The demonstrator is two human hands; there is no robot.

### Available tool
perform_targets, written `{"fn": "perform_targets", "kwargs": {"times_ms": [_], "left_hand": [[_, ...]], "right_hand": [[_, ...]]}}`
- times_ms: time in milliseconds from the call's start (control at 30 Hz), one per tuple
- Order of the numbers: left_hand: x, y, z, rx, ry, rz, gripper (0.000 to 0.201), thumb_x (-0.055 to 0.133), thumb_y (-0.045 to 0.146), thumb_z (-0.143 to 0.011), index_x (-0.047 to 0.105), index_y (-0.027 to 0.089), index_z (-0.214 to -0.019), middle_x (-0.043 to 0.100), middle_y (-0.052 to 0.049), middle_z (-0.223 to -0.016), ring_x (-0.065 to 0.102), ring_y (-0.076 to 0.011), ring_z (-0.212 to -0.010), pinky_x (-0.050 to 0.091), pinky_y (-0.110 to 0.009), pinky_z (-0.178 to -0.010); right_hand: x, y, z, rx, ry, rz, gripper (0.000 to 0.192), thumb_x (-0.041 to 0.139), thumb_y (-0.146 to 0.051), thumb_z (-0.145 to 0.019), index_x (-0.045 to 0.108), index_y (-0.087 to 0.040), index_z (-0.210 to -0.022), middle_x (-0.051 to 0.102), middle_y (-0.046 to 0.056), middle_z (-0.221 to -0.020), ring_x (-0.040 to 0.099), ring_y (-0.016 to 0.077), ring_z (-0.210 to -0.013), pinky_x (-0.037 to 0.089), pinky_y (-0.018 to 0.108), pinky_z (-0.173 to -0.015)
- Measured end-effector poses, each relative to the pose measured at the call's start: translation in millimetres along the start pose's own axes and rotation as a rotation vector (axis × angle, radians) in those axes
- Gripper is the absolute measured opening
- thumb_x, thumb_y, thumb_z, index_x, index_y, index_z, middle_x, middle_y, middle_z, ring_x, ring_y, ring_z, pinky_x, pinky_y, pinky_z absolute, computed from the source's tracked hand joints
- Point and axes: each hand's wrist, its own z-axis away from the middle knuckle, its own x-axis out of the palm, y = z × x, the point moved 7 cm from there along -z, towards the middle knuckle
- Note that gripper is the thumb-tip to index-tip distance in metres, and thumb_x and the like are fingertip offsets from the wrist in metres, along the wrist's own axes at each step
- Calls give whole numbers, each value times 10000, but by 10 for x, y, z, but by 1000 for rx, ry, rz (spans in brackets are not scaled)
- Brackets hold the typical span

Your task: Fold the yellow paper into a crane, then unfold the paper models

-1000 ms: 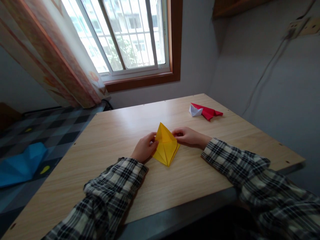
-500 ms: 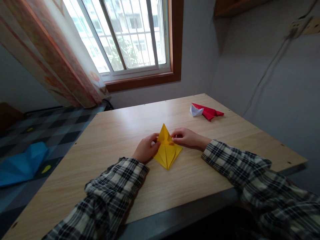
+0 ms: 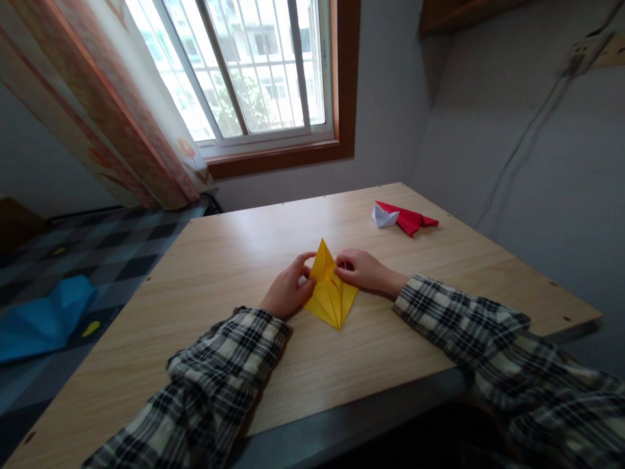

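A folded sheet of yellow origami paper (image 3: pixel 334 299) lies on the wooden table, with one pointed flap standing up toward the far side and another point facing me. My left hand (image 3: pixel 291 284) pinches its left edge between thumb and fingers. On the opposite side, my right hand (image 3: pixel 360 268) has its fingertips closed on the right edge of the raised flap. Creases run down the middle of the paper, and its underside is hidden.
Toward the back right of the table (image 3: pixel 219 260) sit a small white paper boat (image 3: pixel 385 217) and a red folded paper plane (image 3: pixel 413 220). A blue folded paper (image 3: pixel 46 319) rests on the checked cloth (image 3: pixel 117 260) to the left. The window (image 3: pixel 258 71) is behind the table.
The near point of the yellow paper has shifted to the right, and its raised flap is slightly more pulled open. Both hands stay at its sides, the left index finger lifted a little.
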Motion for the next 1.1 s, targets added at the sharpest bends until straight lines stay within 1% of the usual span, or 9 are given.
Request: {"fn": "perform_targets", "kwargs": {"times_ms": [67, 133, 200, 267, 367, 533, 733, 967, 1100], "left_hand": [[17, -9, 6, 4, 9, 62, 511, 522, 172, -861, 412, 219, -1358, 719, -19, -941, 651, -159, -752, 509, -306, -711], [14, -15, 4, 19, 31, 75, 398, 516, 162, -857, 469, 214, -1249, 710, -30, -965, 654, -166, -790, 520, -315, -725], [5, 1, -9, 61, 41, -1, 269, 528, 142, -833, 553, 208, -1093, 702, -46, -993, 654, -194, -893, 534, -358, -807], [5, 33, -26, 115, 25, -105, 217, 545, 127, -815, 608, 206, -1008, 702, -58, -1032, 635, -229, -1014, 521, -420, -919], [12, 67, -46, 164, -4, -180, 257, 558, 121, -826, 645, 213, -1049, 712, -57, -1083, 614, -248, -1094, 492, -475, -1007], [32, 67, -49, 173, -11, -228, 269, 573, 140, -849, 660, 200, -1096, 715, -68, -1130, 612, -252, -1118, 490, -482, -1025], [72, 36, -42, 191, -32, -272, 268, 541, 189, -905, 656, 184, -1147, 717, -90, -1140, 609, -262, -1138, 482, -490, -1038], [108, 6, -36, 214, -44, -328, 289, 520, 220, -940, 637, 162, -1198, 695, -118, -1205, 589, -275, -1174, 468, -493, -1063], [120, -15, -28, 198, -40, -363, 305, 507, 235, -958, 629, 141, -1221, 667, -133, -1257, 564, -277, -1209, 449, -484, -1095]], "right_hand": [[-3, 5, 1, 30, 20, 20, 117, 609, -188, -865, 621, -166, -750, 619, 20, -759, 513, 147, -713, 347, 273, -655], [-8, 16, 2, 55, 36, 38, 123, 600, -185, -864, 610, -168, -742, 615, 18, -750, 508, 145, -704, 337, 275, -648], [-15, 21, 3, 69, 44, 49, 120, 603, -187, -862, 611, -169, -744, 619, 20, -751, 510, 147, -707, 334, 276, -650], [-26, 17, 5, 77, 45, 53, 112, 614, -191, -860, 619, -167, -751, 625, 21, -752, 512, 146, -706, 334, 275, -649], [-43, 1, 6, 82, 44, 64, 95, 642, -189, -853, 629, -164, -762, 636, 20, -754, 516, 143, -701, 335, 273, -646], [-40, 19, 16, 103, 45, 58, 70, 693, -209, -839, 645, -167, -869, 651, 8, -771, 544, 141, -706, 353, 268, -657], [-30, 41, 28, 59, 51, 44, 368, 712, -196, -823, 622, -165, -1178, 662, -3, -821, 580, 148, -745, 387, 278, -721], [-12, 15, 15, 18, -17, 104, 232, 695, -229, -860, 728, -193, -1087, 679, 31, -866, 576, 170, -810, 380, 306, -780], [-3, -4, 21, 5, -40, 138, 226, 698, -270, -878, 749, -200, -1087, 679, 43, -879, 577, 183, -832, 373, 316, -786]]}}
